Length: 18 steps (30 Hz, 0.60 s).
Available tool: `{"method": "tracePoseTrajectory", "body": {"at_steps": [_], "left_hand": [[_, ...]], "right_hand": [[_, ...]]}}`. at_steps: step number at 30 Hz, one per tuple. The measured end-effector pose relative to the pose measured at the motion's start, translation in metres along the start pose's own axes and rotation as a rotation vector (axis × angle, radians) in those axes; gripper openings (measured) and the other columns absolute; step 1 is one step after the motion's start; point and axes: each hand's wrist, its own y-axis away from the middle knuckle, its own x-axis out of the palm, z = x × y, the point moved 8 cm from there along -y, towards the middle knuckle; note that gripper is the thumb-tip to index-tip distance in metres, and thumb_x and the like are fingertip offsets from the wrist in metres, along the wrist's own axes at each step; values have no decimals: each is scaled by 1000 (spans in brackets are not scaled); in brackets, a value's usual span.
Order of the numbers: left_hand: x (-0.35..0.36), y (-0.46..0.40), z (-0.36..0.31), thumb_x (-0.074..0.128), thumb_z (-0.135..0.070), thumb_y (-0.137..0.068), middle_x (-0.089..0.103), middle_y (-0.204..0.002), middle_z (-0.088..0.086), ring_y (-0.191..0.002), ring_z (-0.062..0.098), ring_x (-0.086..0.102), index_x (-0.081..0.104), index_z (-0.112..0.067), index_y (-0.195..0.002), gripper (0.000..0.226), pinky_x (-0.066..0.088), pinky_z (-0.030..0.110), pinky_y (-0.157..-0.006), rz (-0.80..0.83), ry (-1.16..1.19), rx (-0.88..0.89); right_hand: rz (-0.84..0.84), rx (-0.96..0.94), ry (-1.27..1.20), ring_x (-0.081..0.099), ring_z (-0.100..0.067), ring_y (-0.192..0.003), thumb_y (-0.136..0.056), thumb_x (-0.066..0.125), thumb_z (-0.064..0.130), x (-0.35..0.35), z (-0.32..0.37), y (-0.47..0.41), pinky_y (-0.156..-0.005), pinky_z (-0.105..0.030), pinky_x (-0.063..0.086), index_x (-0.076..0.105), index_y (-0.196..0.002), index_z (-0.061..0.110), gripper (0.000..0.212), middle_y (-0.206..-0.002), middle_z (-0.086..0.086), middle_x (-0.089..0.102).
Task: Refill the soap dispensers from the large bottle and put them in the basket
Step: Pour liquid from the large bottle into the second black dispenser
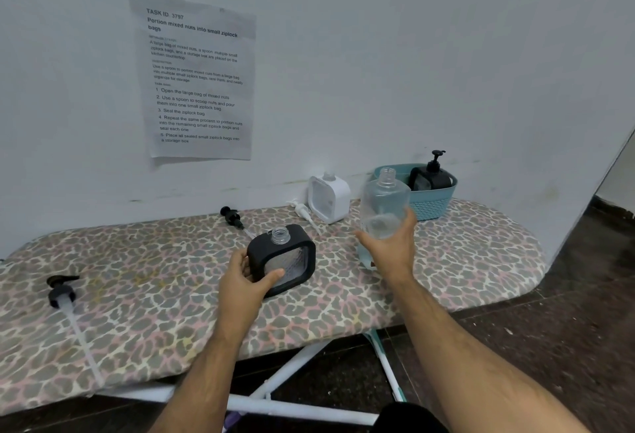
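Note:
My left hand [245, 283] grips a black square soap dispenser [283, 259] with an open neck, standing on the ironing board [137, 312]. My right hand [391, 247] holds the large clear bottle [385, 205] upright, its cap off and a little liquid at the bottom. A white dispenser [328, 197] without its pump stands by the wall. A teal basket [431, 205] at the back right holds a black dispenser [431, 176] with its pump on.
Three loose pumps lie on the board: a black one [233, 217] behind the black dispenser, a white one [304, 214] beside the white dispenser, and a large black one with a long tube [63, 295] at the left. A paper sheet [196, 78] hangs on the wall.

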Motion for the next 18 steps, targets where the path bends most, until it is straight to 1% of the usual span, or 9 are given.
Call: {"method": "tracePoseTrajectory", "body": {"at_steps": [2, 5, 7, 11, 13, 15, 16, 17, 18], "left_hand": [[0, 1, -1, 84, -15, -76, 60, -103, -20, -93, -7, 59, 50, -25, -117, 55, 49, 6, -70, -10, -16, 3], [-2, 2, -2, 87, -23, -74, 62, -102, -17, -93, -2, 61, 51, -27, -115, 55, 50, 16, -76, -33, -61, 14], [-1, 2, -2, 87, -23, -73, 63, -102, -17, -93, -2, 62, 52, -27, -114, 54, 51, 19, -77, -23, -65, 21], [1, 4, -3, 82, -25, -79, 62, -106, -18, -96, -4, 61, 53, -26, -118, 48, 48, 15, -77, 19, -31, 25], [2, 4, -3, 76, -26, -86, 63, -111, -16, -99, -5, 61, 53, -26, -120, 41, 48, 12, -78, 41, -2, 31], [2, 4, -1, 71, -19, -90, 64, -114, -12, -98, -9, 62, 54, -25, -120, 34, 50, 9, -78, 63, 37, 25], [2, 3, 0, 69, -15, -91, 65, -115, -9, -98, -9, 62, 55, -22, -122, 35, 50, 8, -78, 73, 52, 19], [2, 2, 1, 69, -13, -91, 66, -116, -7, -100, -7, 63, 54, -19, -124, 37, 50, 7, -79, 81, 60, 13], [2, 2, 3, 69, -12, -90, 66, -118, -4, -102, -3, 64, 54, -17, -127, 40, 50, 8, -80, 89, 65, 9]], "right_hand": [[33, -37, 5, 49, -23, -124, -67, 89, 36, -1, 7, 5, -99, -37, 43, 19, -149, 19, 109, -141, -5, 44], [122, -85, -17, 48, -15, -114, -70, 89, 31, -2, 24, 16, -91, -32, 42, 22, -148, 22, 103, -130, 6, 43], [179, -137, -23, 47, -11, -111, -68, 89, 31, -2, 38, 25, -87, -30, 42, 24, -147, 27, 103, -125, 11, 41], [260, -213, -4, 52, -14, -119, -61, 89, 46, -2, 61, 43, -95, -38, 47, 26, -145, 36, 105, -136, 16, 46], [298, -211, -4, 53, -16, -123, -58, 86, 54, -2, 67, 50, -101, -45, 48, 26, -143, 40, 105, -141, 12, 49], [335, -217, 0, 53, -15, -122, -60, 86, 51, -3, 72, 59, -102, -48, 48, 27, -142, 41, 102, -139, 12, 49], [355, -220, 12, 52, -14, -122, -63, 86, 48, -3, 74, 62, -101, -45, 48, 26, -144, 40, 101, -136, 13, 48], [383, -223, 32, 51, -14, -122, -66, 87, 44, -3, 75, 65, -95, -40, 51, 24, -146, 39, 102, -134, 14, 47], [418, -223, 53, 52, -15, -120, -68, 87, 41, -2, 75, 68, -83, -33, 54, 21, -149, 39, 104, -133, 16, 44]]}}
